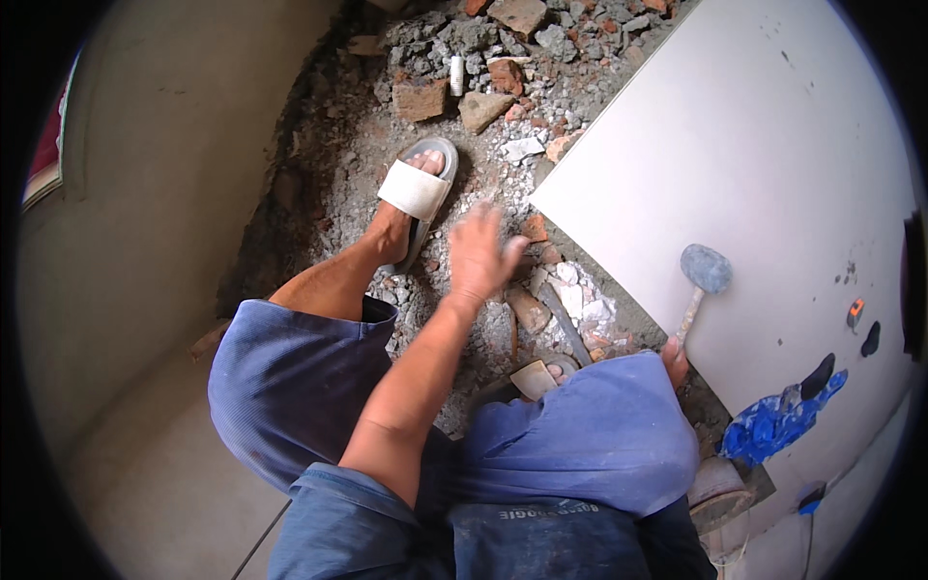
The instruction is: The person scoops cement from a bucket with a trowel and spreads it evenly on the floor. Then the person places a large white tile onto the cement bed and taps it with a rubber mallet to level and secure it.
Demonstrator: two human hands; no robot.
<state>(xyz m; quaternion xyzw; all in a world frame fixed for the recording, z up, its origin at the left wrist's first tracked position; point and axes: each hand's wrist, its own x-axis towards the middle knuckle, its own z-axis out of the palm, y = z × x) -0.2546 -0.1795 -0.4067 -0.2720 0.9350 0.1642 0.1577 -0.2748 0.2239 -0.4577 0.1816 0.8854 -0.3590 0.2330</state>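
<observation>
My left hand (480, 255) reaches over the rubble beside my sandalled foot. Its fingers are stretched out with the thumb apart, somewhat blurred by motion, and nothing shows in them. By my right knee, my right hand (674, 361) is closed round the handle of a rubber mallet (707, 268) with a grey head. The mallet's head is over the large pale tile (793, 164), close to its lower left edge; whether it touches the surface I cannot tell. My knee hides part of that hand.
Broken bricks (420, 100) and grey rubble (469, 39) cover the ground beyond my feet. A white sandal (416, 189) is on my left foot. On the tile lie a blue smeared item (785, 418) and a small orange-and-black tool (855, 312). A bare wall (184, 126) rises at left.
</observation>
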